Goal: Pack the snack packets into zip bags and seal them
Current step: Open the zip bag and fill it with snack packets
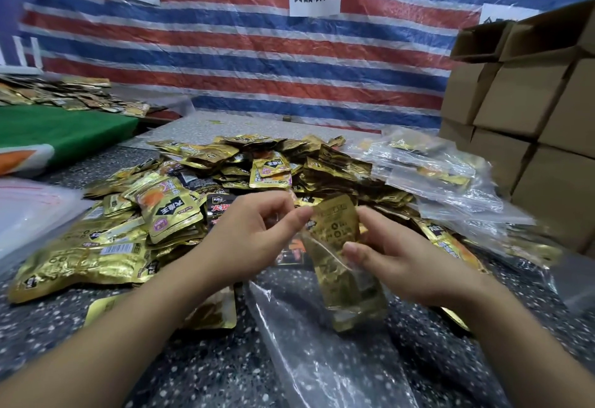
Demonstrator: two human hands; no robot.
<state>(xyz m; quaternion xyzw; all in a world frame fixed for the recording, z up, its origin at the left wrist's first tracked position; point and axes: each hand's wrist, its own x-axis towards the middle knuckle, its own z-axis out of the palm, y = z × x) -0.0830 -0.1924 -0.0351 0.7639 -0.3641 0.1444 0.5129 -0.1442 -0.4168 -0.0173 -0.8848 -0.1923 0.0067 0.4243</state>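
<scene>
Speckled table (pixel 64 340) lies nearest, and above it both hands grip one clear zip bag (pixel 351 291) with gold snack packets (pixel 338 224) inside: left hand (pixel 254 237) pinching its mouth, right hand (pixel 399 262) clasping its side. Behind them spreads a heap of loose packets (pixel 199 182), filled bags (pixel 428 163) to its right, then cardboard boxes (pixel 521 98).

I see glossy, crinkled gold foil on the snack packets (pixel 167 211), clear shiny plastic film on the zip bag (pixel 351 285), a speckled, polished stone-like table (pixel 225 359), matt brown cardboard boxes (pixel 521 101) and a woven, glossy striped tarpaulin (pixel 244 53).
</scene>
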